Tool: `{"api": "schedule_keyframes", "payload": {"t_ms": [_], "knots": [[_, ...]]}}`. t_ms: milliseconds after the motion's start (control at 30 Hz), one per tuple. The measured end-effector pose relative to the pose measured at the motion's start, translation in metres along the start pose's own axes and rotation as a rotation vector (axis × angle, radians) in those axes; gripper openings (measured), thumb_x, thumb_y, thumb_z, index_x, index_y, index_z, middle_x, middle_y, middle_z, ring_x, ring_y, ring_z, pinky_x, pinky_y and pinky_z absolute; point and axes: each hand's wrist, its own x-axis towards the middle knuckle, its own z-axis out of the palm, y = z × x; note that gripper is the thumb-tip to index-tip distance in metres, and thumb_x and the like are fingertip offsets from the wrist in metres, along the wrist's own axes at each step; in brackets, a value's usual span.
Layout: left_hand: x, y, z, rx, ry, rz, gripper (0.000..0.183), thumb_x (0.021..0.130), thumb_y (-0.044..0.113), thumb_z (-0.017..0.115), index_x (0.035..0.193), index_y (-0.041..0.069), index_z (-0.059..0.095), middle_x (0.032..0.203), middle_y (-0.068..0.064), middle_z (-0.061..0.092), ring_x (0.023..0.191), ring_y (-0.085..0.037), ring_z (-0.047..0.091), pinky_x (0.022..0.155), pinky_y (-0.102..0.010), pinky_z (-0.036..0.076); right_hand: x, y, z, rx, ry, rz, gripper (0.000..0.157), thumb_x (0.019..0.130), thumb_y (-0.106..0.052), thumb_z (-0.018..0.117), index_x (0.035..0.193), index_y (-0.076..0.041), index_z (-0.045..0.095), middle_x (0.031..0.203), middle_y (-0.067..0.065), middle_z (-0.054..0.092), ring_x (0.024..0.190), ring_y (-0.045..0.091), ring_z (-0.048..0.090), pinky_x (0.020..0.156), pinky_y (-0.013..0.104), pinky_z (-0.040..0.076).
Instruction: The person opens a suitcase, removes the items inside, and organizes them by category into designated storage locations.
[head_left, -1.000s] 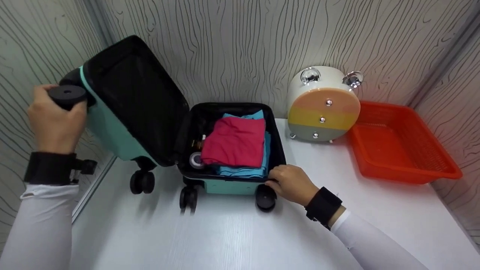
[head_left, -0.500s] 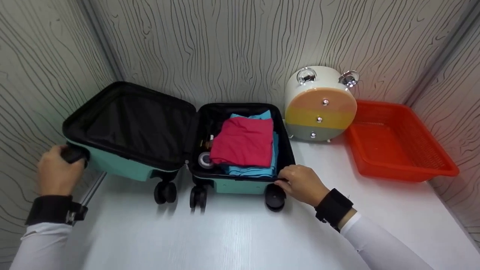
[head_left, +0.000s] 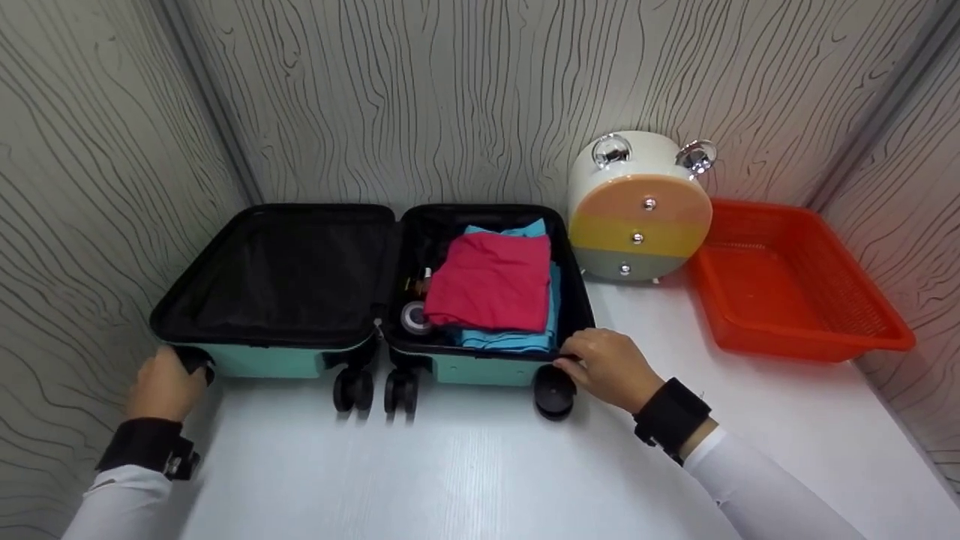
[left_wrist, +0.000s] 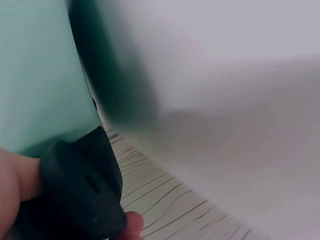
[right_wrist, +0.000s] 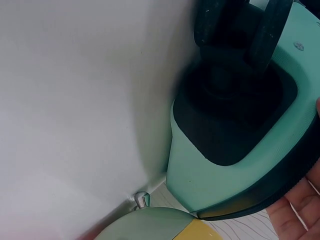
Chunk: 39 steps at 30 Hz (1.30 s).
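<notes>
Tabletop (head_left: 465, 472) with a mint suitcase (head_left: 480, 373) spread open on it, its left half (head_left: 262, 364) and right half (head_left: 465, 372) side by side.
The stiff shell probably handles bulky, its packed side heavier; the corner wheels (head_left: 553, 393) and rim (right_wrist: 295, 167) look like sound holds. A red basket (head_left: 810, 343) stands to the right, just past a round banded cabinet (head_left: 641, 225). Inside the right half, soft-looking folded pink cloth (head_left: 491, 281) lies over blue cloth (head_left: 517, 342). The left hand (head_left: 163, 386) grips the left half's outer wheel; the right hand (head_left: 611, 367) pinches the near right rim. A small round item (head_left: 415, 318) sits beside the cloth.
</notes>
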Motion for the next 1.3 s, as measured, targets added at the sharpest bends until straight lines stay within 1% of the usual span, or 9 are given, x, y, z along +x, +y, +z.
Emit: {"api": "schedule_keyframes", "payload": {"t_ms": [133,267,400,500,667,800,900,1067,1300], "knots": [[-0.005,-0.001,0.008,0.041,-0.033,-0.004,0.037,0.104,0.019,0.060,0.100,-0.018,0.055,0.089,-0.037,0.062,0.075,-0.048,0.062,0.062,-0.055,0.050,-0.001,0.002,0.001,-0.014,0.028,-0.019,0.016,0.092,-0.019,0.088,0.091,-0.009,0.076,0.079,0.003,0.071,0.074,0.020,0.067,0.068,0.035,0.061],[-0.010,0.005,0.010,0.086,-0.077,0.028,0.034,0.102,0.021,0.058,0.075,0.004,0.048,0.068,-0.017,0.056,0.062,-0.032,0.054,0.054,-0.041,0.042,-0.002,0.003,0.002,-0.028,0.049,-0.030,0.015,0.092,-0.018,0.088,0.090,-0.008,0.076,0.079,0.004,0.072,0.073,0.021,0.069,0.068,0.036,0.061],[-0.020,0.025,0.006,0.181,-0.132,0.072,0.044,0.102,0.024,0.059,0.063,0.016,0.040,0.059,-0.006,0.048,0.059,-0.027,0.049,0.057,-0.040,0.039,-0.003,0.002,0.002,-0.016,0.043,-0.025,0.014,0.093,-0.017,0.087,0.090,-0.009,0.076,0.079,0.004,0.071,0.073,0.020,0.068,0.067,0.036,0.060],[-0.029,0.049,0.005,0.244,-0.082,0.116,0.051,0.100,0.024,0.064,0.056,0.016,0.039,0.054,-0.004,0.045,0.054,-0.025,0.047,0.053,-0.040,0.038,-0.003,0.001,0.003,-0.010,0.037,-0.024,0.014,0.094,-0.017,0.086,0.091,-0.009,0.076,0.079,0.004,0.071,0.073,0.020,0.068,0.068,0.037,0.060],[-0.034,0.092,0.012,0.285,0.126,0.272,0.043,0.089,0.021,0.084,0.079,-0.007,0.052,0.083,-0.031,0.057,0.075,-0.050,0.059,0.053,-0.058,0.050,-0.002,-0.002,0.005,-0.017,0.032,-0.020,0.014,0.094,-0.018,0.086,0.091,-0.009,0.076,0.079,0.004,0.072,0.074,0.020,0.068,0.068,0.036,0.060],[-0.033,0.111,0.019,0.255,0.098,0.447,0.049,0.088,0.013,0.088,0.113,-0.013,0.056,0.114,-0.037,0.054,0.100,-0.058,0.057,0.066,-0.064,0.057,-0.002,-0.003,0.006,-0.027,0.037,-0.015,0.014,0.094,-0.019,0.086,0.092,-0.009,0.077,0.079,0.004,0.072,0.073,0.020,0.068,0.068,0.035,0.060],[-0.032,0.115,0.022,0.220,0.056,0.539,0.032,0.089,0.005,0.086,0.111,-0.009,0.069,0.111,-0.031,0.063,0.093,-0.050,0.063,0.068,-0.060,0.059,-0.002,-0.004,0.006,-0.031,0.037,-0.008,0.014,0.095,-0.019,0.086,0.092,-0.009,0.077,0.079,0.004,0.071,0.073,0.020,0.068,0.067,0.035,0.060],[-0.028,0.114,0.025,0.183,0.090,0.561,0.015,0.090,0.002,0.086,0.098,-0.007,0.078,0.092,-0.022,0.071,0.078,-0.041,0.068,0.069,-0.057,0.060,0.003,-0.002,0.006,-0.032,0.041,-0.005,0.014,0.095,-0.020,0.085,0.092,-0.009,0.077,0.080,0.004,0.072,0.074,0.021,0.069,0.068,0.037,0.060],[-0.014,0.116,0.032,0.175,0.118,0.554,0.015,0.092,0.005,0.085,0.098,-0.007,0.077,0.092,-0.024,0.070,0.080,-0.044,0.069,0.070,-0.059,0.060,0.012,0.004,0.009,-0.024,0.026,0.042,0.014,0.098,-0.020,0.083,0.094,-0.008,0.077,0.083,0.005,0.074,0.079,0.022,0.071,0.073,0.038,0.062]]}}
